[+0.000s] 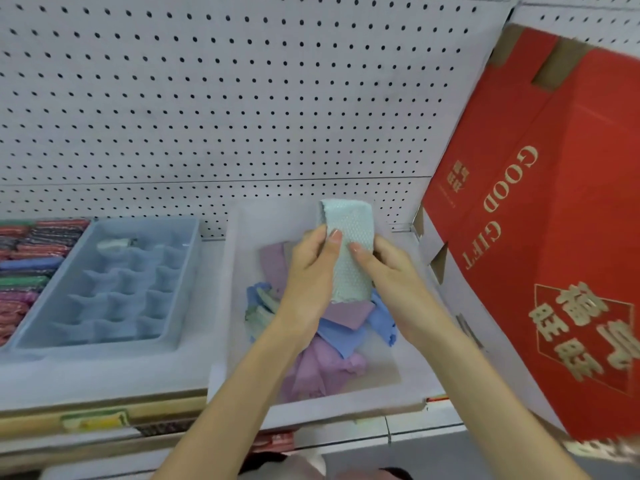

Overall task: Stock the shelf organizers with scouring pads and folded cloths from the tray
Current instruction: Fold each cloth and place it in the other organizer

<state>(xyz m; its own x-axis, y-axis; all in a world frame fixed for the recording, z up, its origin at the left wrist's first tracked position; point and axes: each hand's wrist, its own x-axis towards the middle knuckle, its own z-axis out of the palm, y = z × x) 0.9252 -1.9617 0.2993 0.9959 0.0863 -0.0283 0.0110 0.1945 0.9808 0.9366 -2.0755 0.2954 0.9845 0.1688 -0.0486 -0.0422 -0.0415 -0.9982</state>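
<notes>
Pale green textured folded cloth (pixel 349 251), held upright, both thumbs on front

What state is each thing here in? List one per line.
Tray: holds loose purple and blue cloths.
Green cloth: folded, lifted.
Left hand: grips the green cloth.
Right hand: grips it too.
Organizer: nearly all compartments empty.
Pads: stacked in rows.
Box: tilted.

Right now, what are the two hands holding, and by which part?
A pale green folded cloth: left hand pinches its left edge, right hand its right edge.
</notes>
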